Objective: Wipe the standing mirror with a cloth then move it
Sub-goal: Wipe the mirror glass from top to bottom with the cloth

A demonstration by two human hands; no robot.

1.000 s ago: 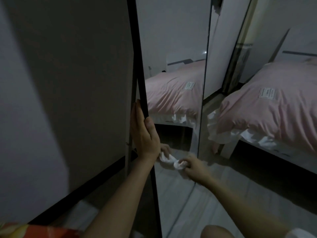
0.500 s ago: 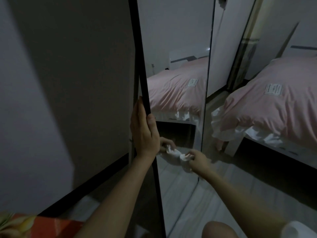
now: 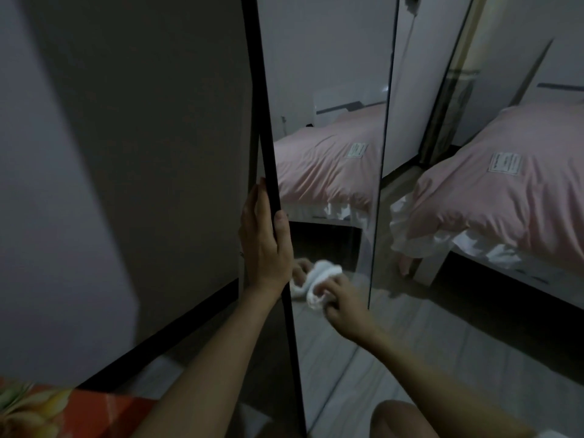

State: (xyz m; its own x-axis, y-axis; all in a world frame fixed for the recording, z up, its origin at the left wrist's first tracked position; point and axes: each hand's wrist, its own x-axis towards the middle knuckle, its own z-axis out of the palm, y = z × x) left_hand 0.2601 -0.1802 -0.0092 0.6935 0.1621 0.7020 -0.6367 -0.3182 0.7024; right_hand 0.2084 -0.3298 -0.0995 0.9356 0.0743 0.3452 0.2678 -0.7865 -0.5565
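Head view, left to right. Grey wall (image 3: 94,153) with a dark skirting strip along its foot. Next, left hand (image 3: 264,245) on the black frame (image 3: 268,153) of the mirror (image 3: 325,74), thumb on the front edge and fingers (image 3: 251,203) wrapped behind: a steadying grip, probably so the tall panel does not rock or swing under the wiping pressure. Then right hand (image 3: 343,300), fingers clenched round a bunched white cloth (image 3: 317,298), pressing it to the lower glass near the frame; reflected in the glass just beside it, the same cloth and fingertips. Wiping step under way, by the look of it; moving not yet begun.

Mirror: standing on the floor close to the wall, tall and narrow, thin black frame, seen at a sharp angle. Glass dim but clean enough to show a pink bed and pale floor; smears or dust too faint to tell in this light. Upper part out of shot.

Further right, pale plank floor (image 3: 474,358) and bed (image 3: 505,184) with pink cover and white frill, well apart from the mirror.
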